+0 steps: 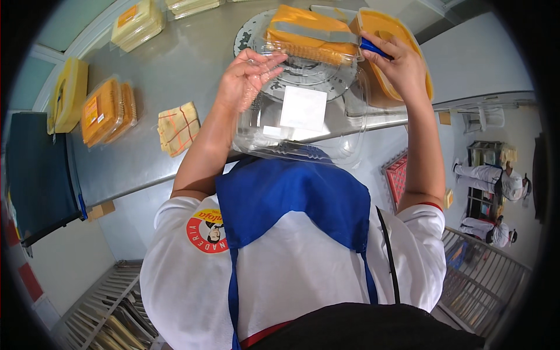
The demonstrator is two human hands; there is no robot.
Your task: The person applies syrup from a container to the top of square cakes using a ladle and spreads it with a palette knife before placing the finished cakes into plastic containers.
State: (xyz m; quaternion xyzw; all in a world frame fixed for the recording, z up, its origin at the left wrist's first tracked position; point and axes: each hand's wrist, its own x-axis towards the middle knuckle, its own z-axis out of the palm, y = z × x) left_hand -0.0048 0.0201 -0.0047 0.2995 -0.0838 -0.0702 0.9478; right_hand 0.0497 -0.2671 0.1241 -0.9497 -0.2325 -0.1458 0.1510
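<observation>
My right hand [402, 64] is closed around the blue handle of a spatula [315, 31]. The spatula's flat metal blade lies across the orange frosting of a rectangular cake [297, 17]. That cake sits in the base of a clear plastic clamshell container [248, 125], whose open lid hangs toward me with a white label on it. With bent fingers my left hand [248, 73] grips the container's left side, near the hinge. Beneath it is a round, worn metal turntable [245, 38]. A tub of orange frosting [429, 79] stands just right of the cake.
On the steel table [198, 64], a folded checked cloth [178, 128] lies left of my forearm. Farther left are packed orange cakes [108, 111] and a yellow container [70, 96]. Stacked clear packages [137, 26] stand at the back. Two people work far off at the right.
</observation>
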